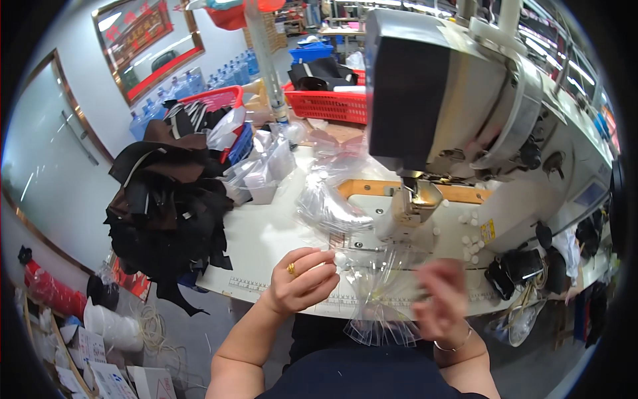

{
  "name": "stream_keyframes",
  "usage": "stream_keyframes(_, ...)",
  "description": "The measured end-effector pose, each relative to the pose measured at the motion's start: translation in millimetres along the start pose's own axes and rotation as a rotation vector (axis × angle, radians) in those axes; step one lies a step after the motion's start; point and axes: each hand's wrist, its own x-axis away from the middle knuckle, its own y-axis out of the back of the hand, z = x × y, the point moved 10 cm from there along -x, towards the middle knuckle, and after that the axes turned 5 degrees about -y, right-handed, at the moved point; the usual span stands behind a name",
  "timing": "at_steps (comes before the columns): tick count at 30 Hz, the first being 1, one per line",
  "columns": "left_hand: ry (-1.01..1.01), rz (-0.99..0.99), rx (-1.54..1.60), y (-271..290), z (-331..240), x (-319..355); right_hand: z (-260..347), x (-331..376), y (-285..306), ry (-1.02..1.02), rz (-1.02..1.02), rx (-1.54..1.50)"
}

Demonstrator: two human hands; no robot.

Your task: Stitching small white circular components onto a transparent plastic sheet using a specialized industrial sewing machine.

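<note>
Left grip [304, 280]: fingers curled, a small white disc [339, 258] just beside the fingertips; whether it is pinched cannot be told. Right grip [442, 299]: blurred, its closure indeterminate. Between both grips, clear plastic strips [380, 292] overhang the table [256, 241]. Beyond them, an industrial sewing machine [458, 100]; left of the left grip, black fabric [169, 223].

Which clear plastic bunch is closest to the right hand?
The fanned-out bunch hanging over the front edge of the table, just left of the right hand; the other bunches lie farther back.
</note>
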Motion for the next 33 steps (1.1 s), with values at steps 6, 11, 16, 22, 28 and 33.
stream_keyframes(6,-0.006,-0.128,0.046,-4,-8,6,-41,-1,-44,-0.216,0.112,0.018)
stream_keyframes(11,0.013,-0.133,0.081,-9,-15,5,-39,-10,-52,-0.224,0.101,-0.004)
stream_keyframes(16,-0.027,-0.136,0.053,-10,-18,7,-39,-12,-51,-0.259,0.167,0.023)
stream_keyframes(22,-0.022,-0.169,0.043,-9,-19,5,-43,-9,-41,-0.309,0.151,-0.007)
stream_keyframes(28,-0.02,-0.182,0.06,-8,-19,6,-42,-15,-48,-0.247,0.205,-0.028)
stream_keyframes(33,0.018,-0.187,0.096,-10,-18,5,-44,-17,-47,-0.236,0.233,-0.056)
